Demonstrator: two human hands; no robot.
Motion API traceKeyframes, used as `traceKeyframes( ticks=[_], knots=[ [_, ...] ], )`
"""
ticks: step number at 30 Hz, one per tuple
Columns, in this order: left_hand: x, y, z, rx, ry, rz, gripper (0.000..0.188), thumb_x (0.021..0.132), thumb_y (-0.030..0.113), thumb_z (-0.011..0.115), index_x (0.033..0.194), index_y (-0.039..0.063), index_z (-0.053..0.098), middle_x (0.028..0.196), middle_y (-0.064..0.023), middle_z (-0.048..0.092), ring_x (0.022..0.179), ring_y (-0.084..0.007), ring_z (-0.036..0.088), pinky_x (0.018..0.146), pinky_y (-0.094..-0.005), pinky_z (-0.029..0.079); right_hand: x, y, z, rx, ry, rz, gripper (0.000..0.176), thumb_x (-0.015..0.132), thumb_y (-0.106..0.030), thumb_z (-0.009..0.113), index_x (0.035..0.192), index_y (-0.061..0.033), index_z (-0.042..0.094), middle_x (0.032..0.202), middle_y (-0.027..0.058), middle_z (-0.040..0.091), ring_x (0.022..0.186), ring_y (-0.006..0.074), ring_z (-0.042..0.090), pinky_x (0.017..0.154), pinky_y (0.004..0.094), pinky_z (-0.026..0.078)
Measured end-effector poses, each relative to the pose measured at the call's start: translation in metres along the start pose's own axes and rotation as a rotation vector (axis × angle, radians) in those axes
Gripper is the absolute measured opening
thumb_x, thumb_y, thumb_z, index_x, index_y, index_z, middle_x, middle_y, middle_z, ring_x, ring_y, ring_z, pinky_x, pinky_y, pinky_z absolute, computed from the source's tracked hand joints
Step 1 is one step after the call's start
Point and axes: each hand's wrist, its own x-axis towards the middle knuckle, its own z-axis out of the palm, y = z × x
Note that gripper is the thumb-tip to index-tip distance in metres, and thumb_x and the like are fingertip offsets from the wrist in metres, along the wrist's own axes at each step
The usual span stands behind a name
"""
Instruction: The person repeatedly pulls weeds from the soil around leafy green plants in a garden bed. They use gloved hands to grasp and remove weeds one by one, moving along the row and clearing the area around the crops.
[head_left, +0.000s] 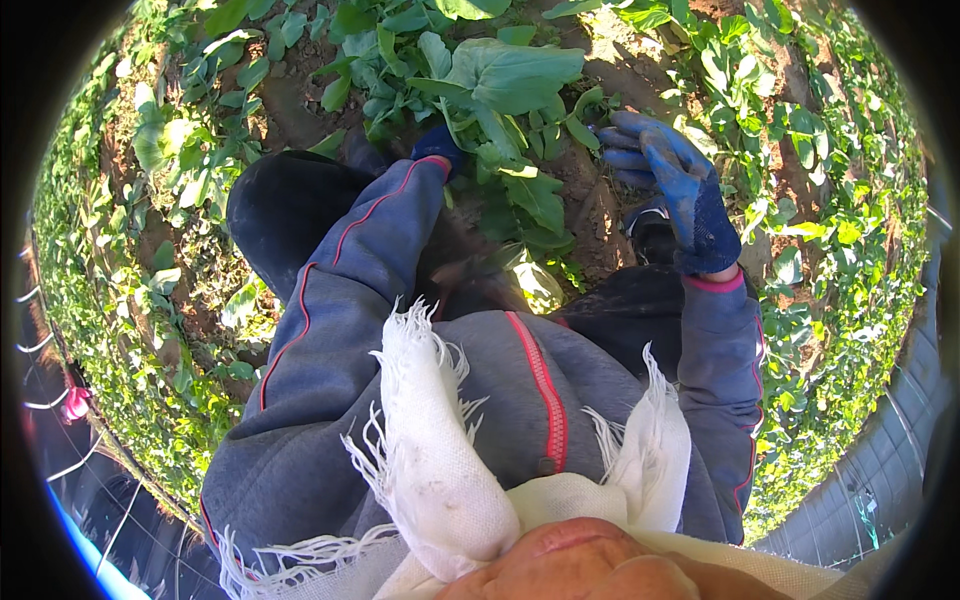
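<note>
My left hand (441, 148), in a dark blue work glove, reaches in among the lower leaves of a broad-leaved green plant (499, 79); its fingers are mostly hidden, so its hold cannot be told. On the right, my right hand (660, 169) wears a blue glove soiled with earth. Its fingers are spread over the soil, beside the plant's leaves, with nothing seen in them. Several large leaves hang between the two hands, above brown soil (589, 191).
Rows of leafy plants (750, 82) run along both sides. My knee (292, 210) is bent at the left, and a dark shoe (651, 229) stands near my right wrist. Dark sheeting (870, 465) borders the plants at lower right. A pink object (76, 403) lies at the far left edge.
</note>
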Motion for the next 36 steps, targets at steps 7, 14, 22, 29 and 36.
traceKeyframes(
  ticks=[7,14,22,29,36],
  knots=[
    [0.018,-0.02,0.017,0.075,-0.036,0.002,0.052,0.089,0.051,0.06,0.122,0.012,0.069,0.123,-0.0212,0.068,0.114,-0.0413,0.064,0.094,-0.0515,0.052,0.009,0.006,-0.005,-0.115,-0.011,0.026,0.048,0.106,-0.036,0.054,0.141,-0.0038,0.057,0.13,0.0134,0.068,0.111,0.0199,0.068,0.095,0.0349,0.053],
    [-0.006,-0.012,0.008,0.041,0.026,0.006,0.047,0.089,0.047,0.062,0.116,0.01,0.072,0.117,-0.0205,0.07,0.11,-0.0411,0.066,0.091,-0.0507,0.053,0.019,0.02,-0.013,-0.122,0.012,0.028,0.045,0.106,-0.033,0.053,0.14,-0.0051,0.057,0.13,0.0127,0.067,0.112,0.0208,0.068,0.097,0.0357,0.054],
    [-0.027,-0.059,0.003,0.056,0.269,-0.233,0.044,0.094,0.044,0.056,0.101,0.005,0.076,0.105,-0.0237,0.072,0.1,-0.0429,0.068,0.085,-0.0537,0.053,0.036,0.028,-0.006,-0.129,-0.014,0.008,0.04,0.105,-0.032,0.057,0.135,-0.0058,0.061,0.125,0.0121,0.07,0.108,0.0199,0.07,0.092,0.0337,0.055],
    [-0.065,-0.039,0.002,0.216,0.302,-0.181,0.046,0.094,0.048,0.057,0.101,0.007,0.076,0.103,-0.0218,0.073,0.095,-0.0402,0.07,0.083,-0.0524,0.054,0.063,0.046,-0.035,-0.196,0.019,0.015,0.041,0.104,-0.038,0.058,0.137,-0.0133,0.062,0.129,0.0086,0.07,0.11,0.0177,0.07,0.09,0.0312,0.056],
    [-0.066,-0.028,0.007,0.275,0.295,-0.083,0.04,0.094,0.043,0.059,0.102,0.007,0.075,0.103,-0.0202,0.073,0.094,-0.0381,0.071,0.083,-0.0498,0.055,0.067,0.054,-0.04,-0.333,0.051,-0.054,0.046,0.103,-0.041,0.059,0.136,-0.0095,0.061,0.126,0.0103,0.07,0.105,0.0178,0.071,0.086,0.0305,0.058]
  ],
)
